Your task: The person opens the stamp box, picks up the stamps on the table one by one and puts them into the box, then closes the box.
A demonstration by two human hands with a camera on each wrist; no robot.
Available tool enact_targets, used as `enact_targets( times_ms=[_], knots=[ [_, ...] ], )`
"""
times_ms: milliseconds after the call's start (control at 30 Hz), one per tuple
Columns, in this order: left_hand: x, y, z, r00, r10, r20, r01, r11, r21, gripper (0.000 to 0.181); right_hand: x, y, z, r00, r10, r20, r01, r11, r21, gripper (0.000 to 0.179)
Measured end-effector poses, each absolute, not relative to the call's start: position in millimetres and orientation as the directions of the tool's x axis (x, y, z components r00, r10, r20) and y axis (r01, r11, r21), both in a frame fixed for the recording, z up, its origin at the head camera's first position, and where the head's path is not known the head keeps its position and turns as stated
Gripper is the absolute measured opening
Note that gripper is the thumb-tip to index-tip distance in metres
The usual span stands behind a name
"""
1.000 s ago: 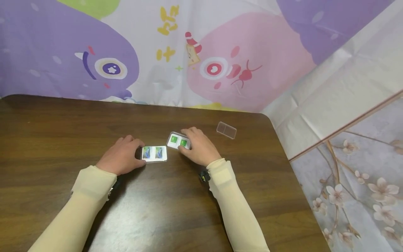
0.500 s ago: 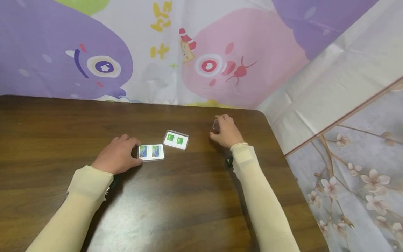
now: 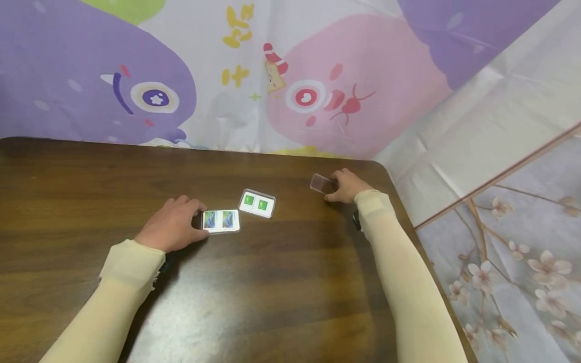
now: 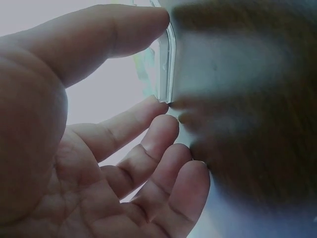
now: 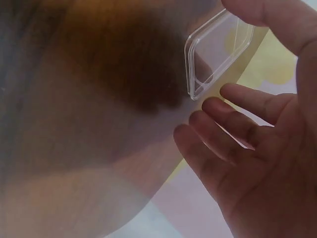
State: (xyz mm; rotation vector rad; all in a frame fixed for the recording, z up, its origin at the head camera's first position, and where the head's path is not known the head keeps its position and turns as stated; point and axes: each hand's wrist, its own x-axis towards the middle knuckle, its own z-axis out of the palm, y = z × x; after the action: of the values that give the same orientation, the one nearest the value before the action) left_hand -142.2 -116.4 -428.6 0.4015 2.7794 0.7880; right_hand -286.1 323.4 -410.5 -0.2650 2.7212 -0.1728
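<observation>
Dark wooden table (image 3: 272, 302), cartoon backdrop behind: we have both hands on small clear cases.

Since the earlier frame our right hand (image 3: 347, 185) has moved right, off the green-picture case (image 3: 257, 203), and now pinches the empty clear case (image 3: 321, 183) at the far right edge between thumb and loosely spread fingers (image 5: 233, 124). Our left hand (image 3: 170, 227) still grips the blue-picture case (image 3: 221, 221), thumb above, fingers curled below.
</observation>
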Motion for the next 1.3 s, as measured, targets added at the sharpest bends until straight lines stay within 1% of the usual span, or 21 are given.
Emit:
enact_targets(
  times_ms=[267,467,633,800,1033,1300],
  knots=[
    [-140.8,-112.6,-427.6,-0.936,0.325,-0.133,0.202,0.808,0.553,0.06,-284.7,321.2,-401.7,-0.89,-0.206,-0.406,-0.173,0.978,-0.119,0.073],
    [-140.9,-112.1,-425.8,-0.938,0.325,-0.119,0.209,0.807,0.553,0.059,-284.6,321.4,-398.7,-0.9,-0.217,-0.379,-0.185,0.975,-0.12,0.058],
    [-141.8,-110.7,-427.3,-0.935,0.334,-0.117,0.218,0.803,0.555,0.058,-287.8,323.1,-403.3,-0.898,-0.205,-0.39,-0.185,0.979,-0.09,0.044],
    [-141.0,-112.3,-428.5,-0.936,0.332,-0.115,0.215,0.799,0.561,0.057,-293.7,319.8,-408.0,-0.892,-0.214,-0.399,-0.193,0.977,-0.092,0.033],
    [-142.2,-114.2,-428.8,-0.939,0.323,-0.118,0.205,0.801,0.563,0.058,-298.7,311.9,-408.9,-0.892,-0.195,-0.409,-0.181,0.981,-0.074,0.033],
    [-143.2,-115.6,-428.8,-0.938,0.328,-0.115,0.211,0.801,0.56,0.056,-296.8,306.7,-407.6,-0.889,-0.168,-0.427,-0.143,0.986,-0.092,0.036]
  ],
)
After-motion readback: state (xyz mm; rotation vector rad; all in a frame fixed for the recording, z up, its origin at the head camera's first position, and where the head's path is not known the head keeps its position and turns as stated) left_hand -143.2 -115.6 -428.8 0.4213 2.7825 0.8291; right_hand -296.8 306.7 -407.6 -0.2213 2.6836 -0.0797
